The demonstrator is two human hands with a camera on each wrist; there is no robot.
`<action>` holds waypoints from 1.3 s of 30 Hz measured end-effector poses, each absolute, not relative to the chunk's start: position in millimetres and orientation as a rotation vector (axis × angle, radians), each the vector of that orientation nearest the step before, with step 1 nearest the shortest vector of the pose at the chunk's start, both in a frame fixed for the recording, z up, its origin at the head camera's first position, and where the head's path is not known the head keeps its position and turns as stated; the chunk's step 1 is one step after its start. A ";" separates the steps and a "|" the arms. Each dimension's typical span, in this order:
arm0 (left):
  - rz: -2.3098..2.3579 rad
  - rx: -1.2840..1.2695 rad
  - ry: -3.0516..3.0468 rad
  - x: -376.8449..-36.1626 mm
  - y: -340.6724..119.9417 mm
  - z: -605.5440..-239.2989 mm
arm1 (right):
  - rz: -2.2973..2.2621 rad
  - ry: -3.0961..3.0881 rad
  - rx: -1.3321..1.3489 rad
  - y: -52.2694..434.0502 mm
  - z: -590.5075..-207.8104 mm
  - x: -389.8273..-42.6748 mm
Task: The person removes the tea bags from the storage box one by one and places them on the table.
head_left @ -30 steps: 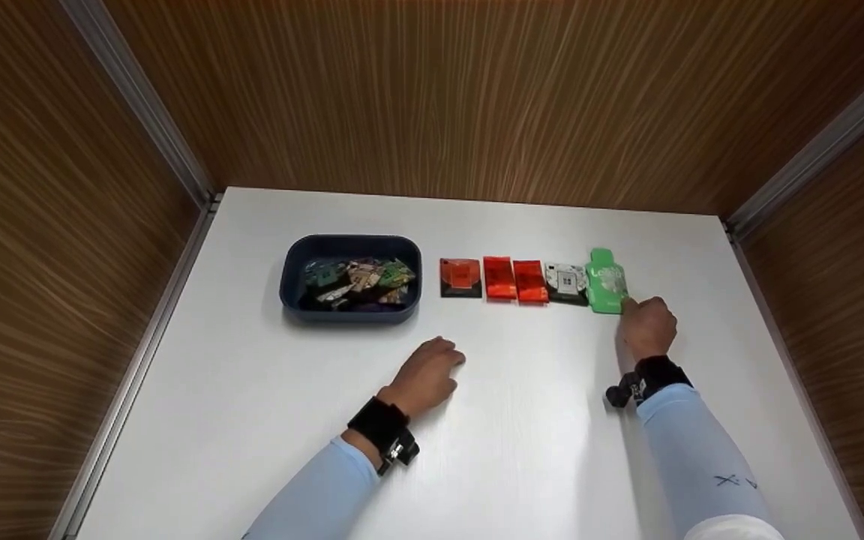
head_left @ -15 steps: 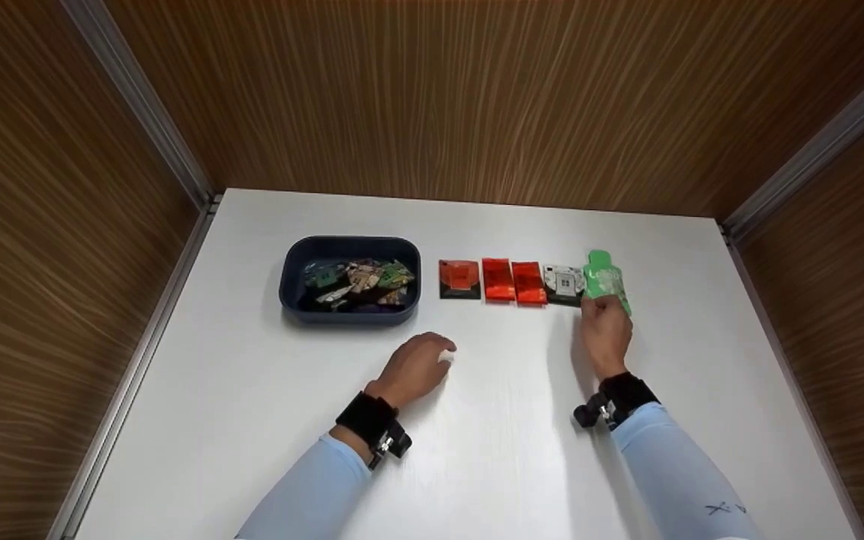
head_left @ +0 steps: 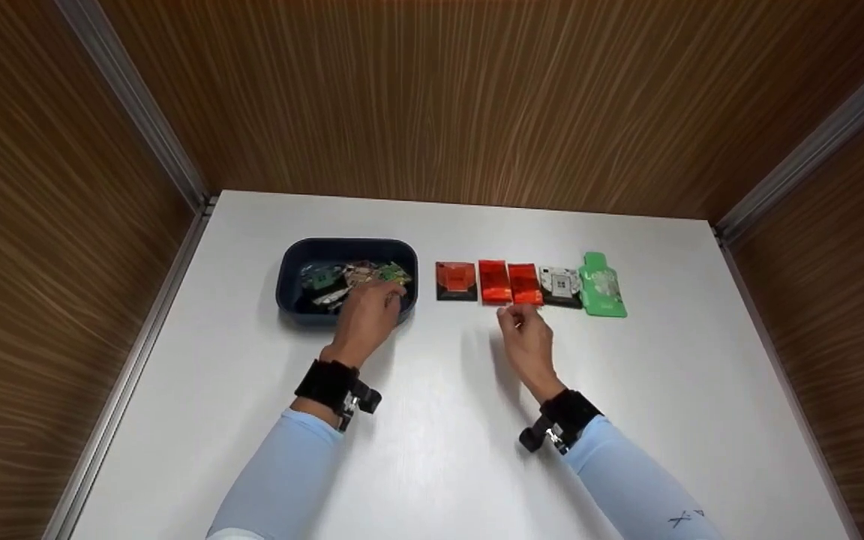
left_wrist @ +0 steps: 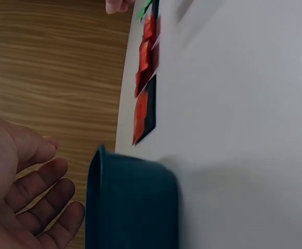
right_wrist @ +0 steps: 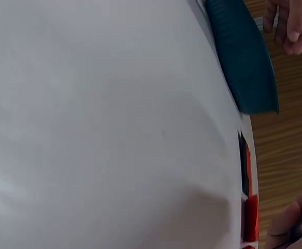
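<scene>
My left hand [head_left: 366,319] is over the near right rim of a dark blue bin [head_left: 347,245] that holds several patterned sachets [head_left: 361,274]. Its fingers are loosely bent with nothing between them in the left wrist view. My right hand [head_left: 529,341] hovers just in front of two red packets, its fingers bent and no item visible in them. From left to right the row has a red-and-black square sachet [head_left: 456,280], a red packet [head_left: 495,282], another red packet [head_left: 525,283], a white-and-black sachet [head_left: 560,286] and a green bottle-shaped pouch [head_left: 602,286].
A white table [head_left: 432,465] carries everything. Wood-grain panels stand behind it [head_left: 432,105] and on both sides. The bin's teal-looking outer wall [left_wrist: 138,202] rises beside my left hand in the left wrist view.
My right hand has let go of the green pouch and moved left to the red packets. The left hand has moved up and left, over the bin. The pouch now lies straight in the row.
</scene>
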State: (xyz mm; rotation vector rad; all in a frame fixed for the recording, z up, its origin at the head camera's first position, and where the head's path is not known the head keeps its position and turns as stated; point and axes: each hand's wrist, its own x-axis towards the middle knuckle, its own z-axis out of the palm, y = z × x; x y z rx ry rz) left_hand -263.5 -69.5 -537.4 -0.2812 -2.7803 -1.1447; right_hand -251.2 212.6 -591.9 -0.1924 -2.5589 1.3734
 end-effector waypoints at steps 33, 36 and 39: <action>-0.514 -0.202 -3.344 -308.4 -135.4 -535.5 | 1.532 -2.631 -0.101 173.8 -598.4 -223.2; -0.525 -0.152 -3.279 -306.8 -134.0 -535.6 | 1.557 -2.635 -0.112 171.7 -599.2 -221.3; -0.562 -0.087 -3.211 -305.6 -133.0 -536.3 | 1.564 -2.635 -0.113 170.8 -600.2 -219.6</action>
